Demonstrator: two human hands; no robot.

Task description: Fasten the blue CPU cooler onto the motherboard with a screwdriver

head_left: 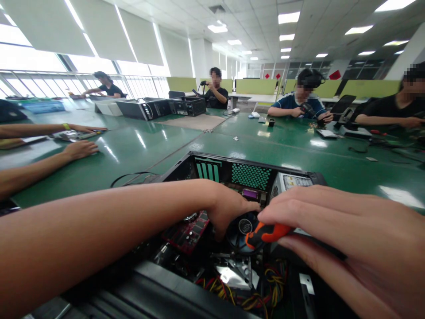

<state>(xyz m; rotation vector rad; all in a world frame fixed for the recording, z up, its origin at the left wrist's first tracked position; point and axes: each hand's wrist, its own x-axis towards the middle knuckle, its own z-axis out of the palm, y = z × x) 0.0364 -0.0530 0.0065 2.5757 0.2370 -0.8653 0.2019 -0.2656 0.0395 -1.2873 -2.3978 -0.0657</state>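
An opened black computer case (219, 159) lies in front of me. My left hand (229, 208) reaches into it, thumb and fingers on either side of a round black CPU fan (245, 226); some of its fingers are hidden. In my right hand (318, 217) is a screwdriver with an orange and black handle (267, 234), held over the fan's near right side. Its tip cannot be made out. Left of the fan sits a red circuit board (187, 232). A bundle of coloured cables (262, 288) lies in the near part of the case.
A metal power supply (294, 180) fills the case's far right corner. Another person's hands (81, 149) rest on the green table (133, 144) at left. More black cases (187, 106) stand farther back. Several people work around the table; loose cables and parts lie at right.
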